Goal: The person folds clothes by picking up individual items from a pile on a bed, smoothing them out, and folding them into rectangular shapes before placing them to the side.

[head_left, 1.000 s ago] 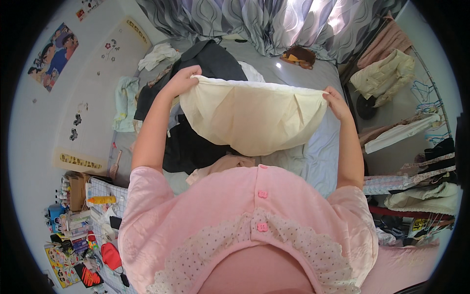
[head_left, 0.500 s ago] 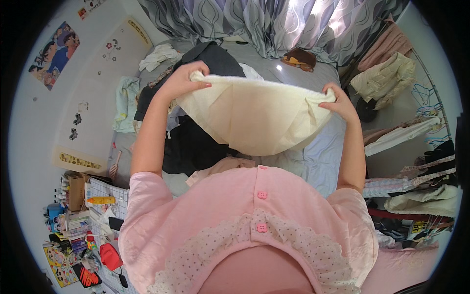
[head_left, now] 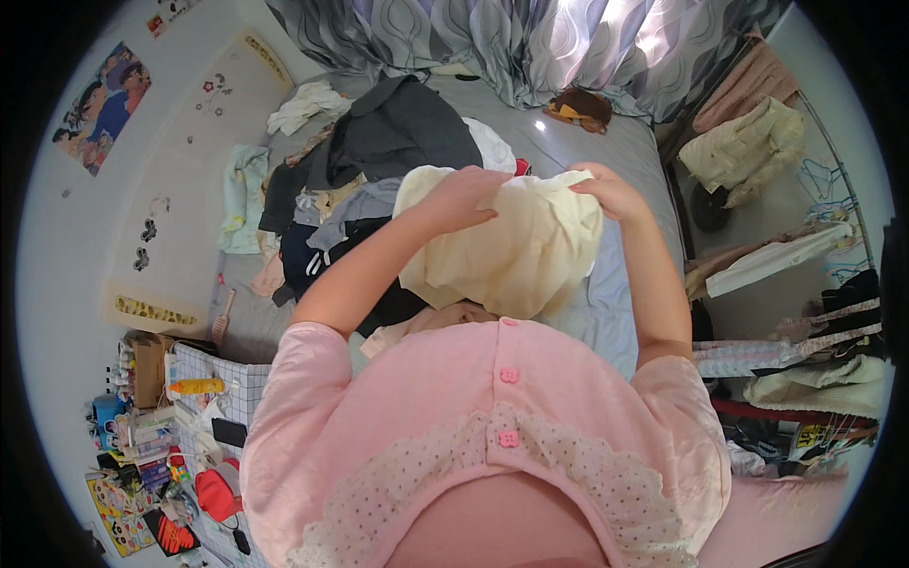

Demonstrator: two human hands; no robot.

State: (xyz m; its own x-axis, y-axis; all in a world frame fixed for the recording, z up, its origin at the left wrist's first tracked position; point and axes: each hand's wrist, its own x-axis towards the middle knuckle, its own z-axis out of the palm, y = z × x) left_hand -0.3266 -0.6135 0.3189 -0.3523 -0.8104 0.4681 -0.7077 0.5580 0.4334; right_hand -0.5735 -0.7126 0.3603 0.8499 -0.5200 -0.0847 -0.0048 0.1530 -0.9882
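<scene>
A cream cloth garment (head_left: 507, 251) hangs in loose folds in front of my chest, above the bed. My left hand (head_left: 473, 196) is closed on its upper edge near the middle, the forearm crossing over the cloth's left part. At the upper right corner my right hand (head_left: 608, 192) pinches the same cloth, thumb in front. What kind of garment it is, the folds do not show. Just behind and to the left lies a pile of clothes with a dark grey garment (head_left: 402, 128) on top. A pale pink cloth (head_left: 426, 325) lies beneath the cream one.
The bed (head_left: 516, 128) carries more clothes, including a pale green garment (head_left: 244, 204) at the left. A brown item (head_left: 580, 112) lies near the curtain (head_left: 426, 38). Clothes hang on a rack (head_left: 833, 156) at the right. A cluttered table (head_left: 244, 379) stands at the lower left.
My left hand has moved right and slightly down, my right hand slightly left, so they are closer together. The cream garment, stretched wide before, is now bunched, uncovering the clothes pile.
</scene>
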